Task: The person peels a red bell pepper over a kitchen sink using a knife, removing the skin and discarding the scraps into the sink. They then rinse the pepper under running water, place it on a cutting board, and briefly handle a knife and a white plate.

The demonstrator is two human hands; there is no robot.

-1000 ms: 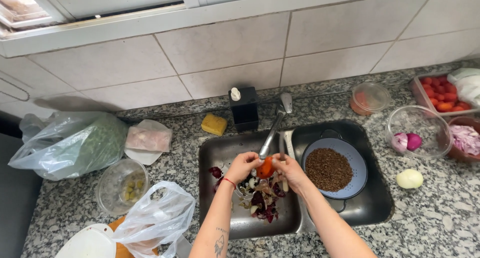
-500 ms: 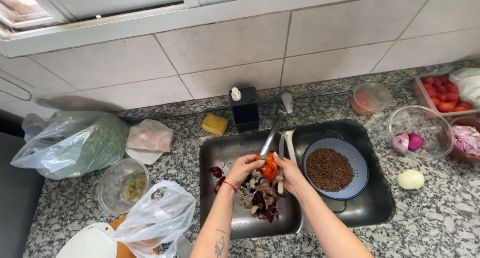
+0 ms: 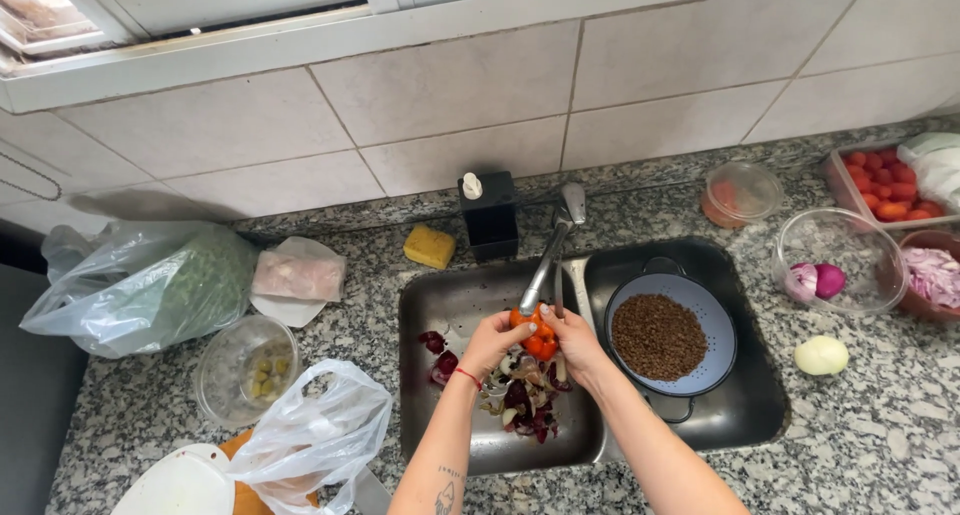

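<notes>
Hands (image 3: pixel 538 340) hide most of orange pepper (image 3: pixel 538 337).

Left hand (image 3: pixel 497 337) and right hand (image 3: pixel 572 337) together, fingers curled.

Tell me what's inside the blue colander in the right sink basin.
The blue colander holds a mound of small brown grains, likely lentils, heaped in its middle with bare rim around them. What lies beneath the mound, and the basin floor under the colander, is covered from view.
</notes>
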